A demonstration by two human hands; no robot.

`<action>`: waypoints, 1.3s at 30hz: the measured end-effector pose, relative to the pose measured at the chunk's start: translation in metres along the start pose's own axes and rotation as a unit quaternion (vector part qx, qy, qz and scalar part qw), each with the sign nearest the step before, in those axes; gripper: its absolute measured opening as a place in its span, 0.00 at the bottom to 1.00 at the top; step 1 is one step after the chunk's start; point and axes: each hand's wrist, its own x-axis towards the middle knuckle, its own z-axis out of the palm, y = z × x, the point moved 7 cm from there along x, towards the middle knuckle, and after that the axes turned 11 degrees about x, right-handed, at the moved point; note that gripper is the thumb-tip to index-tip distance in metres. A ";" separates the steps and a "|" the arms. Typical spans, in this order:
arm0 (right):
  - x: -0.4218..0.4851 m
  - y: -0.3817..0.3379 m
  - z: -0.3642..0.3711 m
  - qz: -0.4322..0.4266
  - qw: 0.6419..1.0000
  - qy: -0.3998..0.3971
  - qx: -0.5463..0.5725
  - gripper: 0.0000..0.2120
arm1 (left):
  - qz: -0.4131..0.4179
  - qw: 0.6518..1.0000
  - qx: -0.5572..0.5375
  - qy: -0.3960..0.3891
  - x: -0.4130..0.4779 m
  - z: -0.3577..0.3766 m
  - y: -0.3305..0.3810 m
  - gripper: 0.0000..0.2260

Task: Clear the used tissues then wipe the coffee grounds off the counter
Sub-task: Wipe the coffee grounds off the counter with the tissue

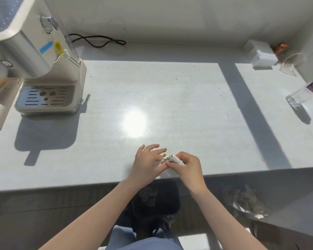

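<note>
Tissue (172, 159) gripped in R hand (187, 167), L hand (146, 164) prob. pinching its end.

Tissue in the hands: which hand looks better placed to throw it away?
Probably the right hand: its fingers curl round the tissue, while the left hand only touches one end. A bin of scraps sits below on the right too.

Counter (152, 91) middle open; coffee machine (43, 69) left, bottle (304, 94) right.

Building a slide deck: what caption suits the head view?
Right hand grips a rolled tissue, left hand touching its end, at the counter's front edge; coffee machine far left.
</note>
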 end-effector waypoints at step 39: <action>0.067 0.005 -0.080 -0.122 0.920 0.083 -0.363 0.12 | -0.059 0.965 0.253 0.038 0.046 -0.039 -0.136 0.24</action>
